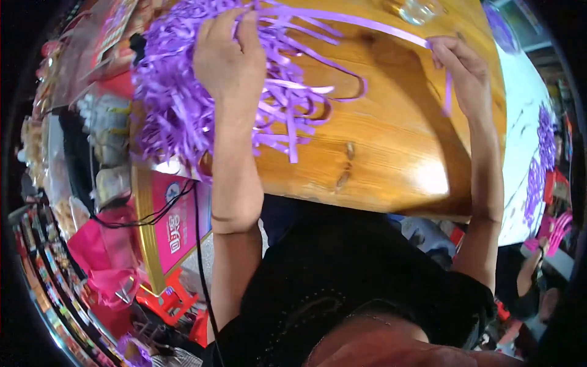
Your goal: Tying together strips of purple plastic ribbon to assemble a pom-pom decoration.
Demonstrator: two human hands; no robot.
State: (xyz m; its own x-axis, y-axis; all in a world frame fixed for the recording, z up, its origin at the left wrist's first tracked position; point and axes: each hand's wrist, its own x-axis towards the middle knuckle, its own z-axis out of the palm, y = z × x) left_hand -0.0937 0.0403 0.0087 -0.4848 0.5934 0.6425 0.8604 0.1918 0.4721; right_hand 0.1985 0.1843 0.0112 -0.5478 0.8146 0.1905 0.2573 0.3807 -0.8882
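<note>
A large heap of purple ribbon strips lies on the left part of the wooden table, with loose loops and ends trailing to the right. Over this heap is my left hand, its bent fingers closed at one end of a purple ribbon; the fingertips are partly hidden at the upper edge. The ribbon runs across the table top in a shallow arch to my right hand. There, thumb and fingers pinch it, and a short tail hangs below them.
A clear glass stands at the table's far side. To the right, a white marbled table bears more purple strips, and another person's hand is near pink loops. Packed goods, a black cable and a red stool are at left.
</note>
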